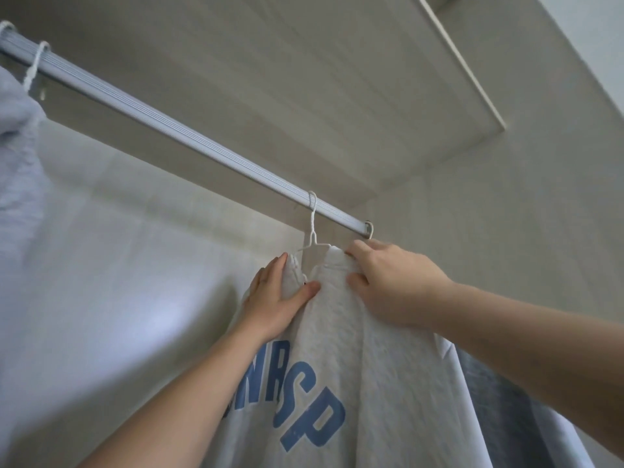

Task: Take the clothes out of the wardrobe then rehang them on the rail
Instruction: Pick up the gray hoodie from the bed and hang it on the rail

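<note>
A light grey sweatshirt (341,366) with blue block letters hangs on a white hanger (312,231), whose hook sits over the silver rail (189,136) near its right end. My left hand (280,298) grips the left side of the sweatshirt's collar, thumb across the fabric. On the right shoulder of the sweatshirt, my right hand (395,285) holds the cloth just under the rail's end bracket (368,229). Both arms reach upward from the lower edge of the view.
A pale blue-white garment (17,136) hangs on another white hanger (33,67) at the rail's far left. A darker blue-grey garment (499,400) hangs behind the sweatshirt at lower right. The wardrobe ceiling (304,79) and white back wall (118,248) surround the rail.
</note>
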The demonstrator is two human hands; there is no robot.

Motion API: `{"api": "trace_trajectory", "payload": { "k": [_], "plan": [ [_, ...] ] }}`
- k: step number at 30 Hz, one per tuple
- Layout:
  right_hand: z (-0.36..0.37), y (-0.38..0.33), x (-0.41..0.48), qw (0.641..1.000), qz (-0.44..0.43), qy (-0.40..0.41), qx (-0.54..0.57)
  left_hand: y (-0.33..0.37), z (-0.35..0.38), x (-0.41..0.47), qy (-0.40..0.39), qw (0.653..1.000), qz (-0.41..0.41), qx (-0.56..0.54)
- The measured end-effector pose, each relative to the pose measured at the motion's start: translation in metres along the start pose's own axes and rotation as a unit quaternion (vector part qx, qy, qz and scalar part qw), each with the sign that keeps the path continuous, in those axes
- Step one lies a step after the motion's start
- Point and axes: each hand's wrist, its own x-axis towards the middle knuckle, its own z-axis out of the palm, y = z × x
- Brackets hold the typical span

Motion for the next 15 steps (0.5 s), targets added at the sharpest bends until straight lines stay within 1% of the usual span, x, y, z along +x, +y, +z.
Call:
{"api": "trace_trajectory", "payload": {
  "k": [3,6,11,13,15],
  "plan": [
    [0.006,0.010,-0.010,0.993,-0.061,-0.017,-0.104,-0.003,0.018,0.006,-0.007,1.000,0.012,-0.012],
    [0.014,0.028,-0.015,0.982,-0.084,-0.038,-0.167,-0.006,0.041,0.012,-0.033,0.999,0.002,-0.033],
    [0.024,0.056,-0.026,0.975,-0.062,-0.092,-0.194,-0.001,0.081,0.021,-0.057,0.996,-0.003,-0.068],
    [0.029,0.068,-0.029,0.970,-0.052,-0.110,-0.211,0.000,0.098,0.024,-0.077,0.995,-0.009,-0.067],
    [0.035,0.076,-0.030,0.966,-0.048,-0.119,-0.226,0.001,0.113,0.024,-0.077,0.995,-0.005,-0.056]
  ]
}}
